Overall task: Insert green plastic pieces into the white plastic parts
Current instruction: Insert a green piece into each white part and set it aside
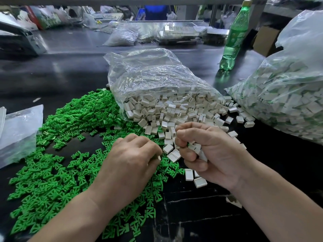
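A dark, glossy table point(70, 70) fills the view, seen from above by the person working at it. At its centre lies an open bag point(148, 75) of clear plastic on its side, mouth toward the viewer, spilling white parts point(174, 109) onto the table. Left of the open bag, and running down toward the viewer, spreads a wide heap of green pieces point(70, 119), flat and forked. Just in front of the open bag's mouth, the right hand point(206, 151) is clenched around several white parts, with a speck of green showing among them. The left hand point(132, 159) rests palm down on the green pieces beside it, fingers curled under; a sliver of white shows at its fingertips, but whether it grips anything cannot be told. Right of the open bag sits a full bag point(288, 95) of white parts with green showing inside. Behind and to the right stands a green bottle point(234, 37), and a cardboard box point(265, 39) beyond it. Far left lies a small bag point(19, 130), nearly flat. Behind the open bag the room is cluttered: more clear bags, stacked trays point(180, 32) and a blue bin point(153, 12).
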`<state>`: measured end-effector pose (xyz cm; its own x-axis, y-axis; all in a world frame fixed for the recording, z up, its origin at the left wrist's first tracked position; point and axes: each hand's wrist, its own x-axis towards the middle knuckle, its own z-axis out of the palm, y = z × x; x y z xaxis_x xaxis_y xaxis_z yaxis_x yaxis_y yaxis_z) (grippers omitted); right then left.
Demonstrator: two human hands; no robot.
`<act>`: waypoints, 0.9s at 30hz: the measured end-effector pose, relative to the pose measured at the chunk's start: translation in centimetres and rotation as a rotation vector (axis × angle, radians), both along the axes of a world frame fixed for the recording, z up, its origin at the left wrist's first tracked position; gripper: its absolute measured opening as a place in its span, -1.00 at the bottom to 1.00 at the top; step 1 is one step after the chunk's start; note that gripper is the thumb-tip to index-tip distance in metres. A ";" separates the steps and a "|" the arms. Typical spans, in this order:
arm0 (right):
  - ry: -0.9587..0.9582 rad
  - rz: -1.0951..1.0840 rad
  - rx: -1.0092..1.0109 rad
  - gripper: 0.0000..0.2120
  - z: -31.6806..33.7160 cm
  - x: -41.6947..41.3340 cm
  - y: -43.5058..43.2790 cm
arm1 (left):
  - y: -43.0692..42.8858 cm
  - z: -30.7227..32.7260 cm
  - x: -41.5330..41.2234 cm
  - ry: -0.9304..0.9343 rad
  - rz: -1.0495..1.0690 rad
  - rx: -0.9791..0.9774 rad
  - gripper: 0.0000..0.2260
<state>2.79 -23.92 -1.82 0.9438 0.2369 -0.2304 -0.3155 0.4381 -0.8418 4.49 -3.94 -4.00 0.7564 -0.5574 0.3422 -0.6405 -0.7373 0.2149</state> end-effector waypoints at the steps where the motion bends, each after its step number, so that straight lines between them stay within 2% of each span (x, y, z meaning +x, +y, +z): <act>1: 0.006 0.003 -0.012 -0.86 0.0 0.0 0.1 | 0.0 0.0 0.0 -0.009 0.016 0.003 -0.90; 4: 0.003 -0.005 -0.062 -0.86 0.0 -0.2 0.4 | -0.1 0.2 -0.2 -0.049 0.067 -0.066 -0.86; 8: -0.011 0.028 -0.220 -0.91 0.2 -0.7 1.0 | -0.4 1.5 -0.9 -0.003 0.114 -0.342 -0.73; 11: -0.006 0.120 -0.226 -0.73 0.3 -1.0 1.5 | -0.9 2.0 -1.7 -0.024 0.064 -0.386 -0.67; 14: -0.007 0.118 -0.263 -0.84 0.3 -1.1 1.6 | -0.8 2.0 -2.1 -0.001 0.035 -0.443 -0.63; 16: 0.010 0.088 -0.248 -0.83 0.3 -1.0 1.4 | -0.2 2.1 -1.8 0.047 0.083 -0.454 -0.61; 18: 0.048 0.063 -0.155 -0.82 0.4 -0.8 1.2 | 0.9 1.9 -1.1 0.029 0.196 -0.334 -0.57; 20: 0.063 0.041 -0.049 -0.84 0.4 -0.7 1.0 | 2.0 1.5 0.0 0.030 0.358 -0.028 -0.45; 22: 0.043 0.038 -0.011 -0.87 0.3 -0.7 0.8 | 2.6 1.5 0.7 0.219 0.520 0.263 -0.27; 23: 0.031 0.043 -0.005 -0.88 0.2 -0.7 0.8 | 2.8 1.4 1.0 0.294 0.552 0.318 -0.24; 25: 0.019 0.057 0.007 -0.92 0.1 -0.7 0.9 | 2.7 1.1 1.2 0.303 0.525 0.342 -0.30; 27: 0.018 0.062 0.026 -0.94 -0.1 -0.6 0.8 | 2.4 1.0 1.1 0.195 0.456 0.351 -0.49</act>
